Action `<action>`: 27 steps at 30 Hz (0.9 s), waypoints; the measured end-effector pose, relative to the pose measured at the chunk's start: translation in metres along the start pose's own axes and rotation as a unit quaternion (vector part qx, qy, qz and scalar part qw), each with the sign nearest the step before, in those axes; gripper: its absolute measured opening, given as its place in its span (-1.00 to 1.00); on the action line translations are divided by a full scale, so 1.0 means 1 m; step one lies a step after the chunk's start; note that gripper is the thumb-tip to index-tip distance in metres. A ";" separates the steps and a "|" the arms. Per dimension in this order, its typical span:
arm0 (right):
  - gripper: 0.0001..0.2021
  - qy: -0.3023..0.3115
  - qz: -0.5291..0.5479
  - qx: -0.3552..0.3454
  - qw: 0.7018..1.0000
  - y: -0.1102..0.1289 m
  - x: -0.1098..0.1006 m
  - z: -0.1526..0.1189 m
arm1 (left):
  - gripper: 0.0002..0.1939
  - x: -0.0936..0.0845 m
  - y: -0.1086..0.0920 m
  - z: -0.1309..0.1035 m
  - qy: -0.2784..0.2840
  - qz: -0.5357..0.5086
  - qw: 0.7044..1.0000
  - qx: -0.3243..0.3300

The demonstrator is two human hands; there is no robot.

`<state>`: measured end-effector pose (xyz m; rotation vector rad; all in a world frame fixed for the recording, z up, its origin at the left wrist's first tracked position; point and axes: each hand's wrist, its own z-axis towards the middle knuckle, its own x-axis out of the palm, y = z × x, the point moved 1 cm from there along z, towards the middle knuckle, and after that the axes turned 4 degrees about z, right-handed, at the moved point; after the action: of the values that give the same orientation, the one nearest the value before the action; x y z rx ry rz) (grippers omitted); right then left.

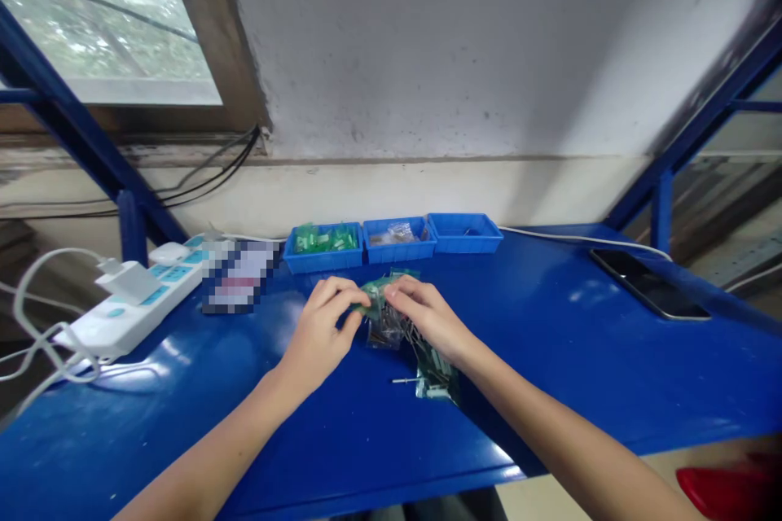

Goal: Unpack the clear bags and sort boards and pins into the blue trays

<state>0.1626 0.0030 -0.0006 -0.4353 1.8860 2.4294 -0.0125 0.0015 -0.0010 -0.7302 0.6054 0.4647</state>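
Note:
My left hand [327,326] and my right hand [424,313] meet over the middle of the blue table. Between them is a small green-tinted plastic bag [372,293], pinched by the fingers of both hands. Just below it lies a clear plastic bag [384,334] with small dark metal pieces, partly covered by the fingers. Under and beside my right wrist rests another greenish bag [435,374] with pale parts inside. A thin white rod [403,380] sticks out at its left. What the pinched bag contains is too small to make out.
Three blue bins stand along the wall: one with green packets [327,239], one with clear bags [394,234], and a right bin [465,234] holding little. A white power strip [140,301] with cables lies left, near a blurred-out flat object [241,277]. A black phone [648,283] lies right.

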 end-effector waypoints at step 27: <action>-0.81 -0.075 -0.176 -0.148 0.970 -0.008 -0.010 0.000 | -0.60 -0.052 0.112 0.087 -0.068 0.378 0.873 -0.301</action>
<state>0.1736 0.0064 -0.0061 -0.5273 1.2646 2.4186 -0.0866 0.1294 0.0309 -1.0252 0.6033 1.4705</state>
